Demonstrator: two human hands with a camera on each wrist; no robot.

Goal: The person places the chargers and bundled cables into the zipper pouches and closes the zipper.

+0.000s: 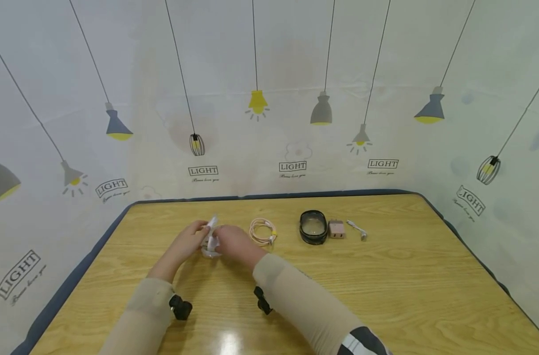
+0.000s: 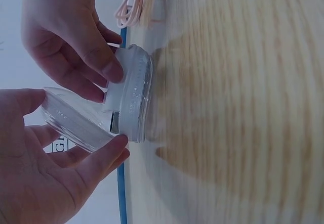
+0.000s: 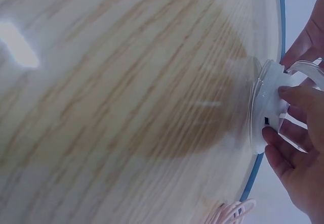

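A small clear plastic case (image 1: 210, 254) with a white inner part (image 2: 132, 95) stands on the table, its clear lid (image 2: 76, 120) tilted up. My left hand (image 1: 190, 240) holds the case from the left, thumb at the lid's raised edge and fingers reaching down to the white part. From the other side my right hand (image 1: 236, 242) pinches the white part between thumb and fingers, as the right wrist view also shows. A dark small piece shows at the white part's edge beside the lid. Whatever lies inside the case is hidden by the hands.
Right of the hands lies a coiled pink cable (image 1: 253, 230) with a yellow tie. Farther right stand a black case with a clear top (image 1: 313, 226), a pink charger plug (image 1: 337, 230) and a short white cable (image 1: 356, 229). A printed cloth (image 1: 269, 182) hangs behind the wooden table (image 1: 407, 276).
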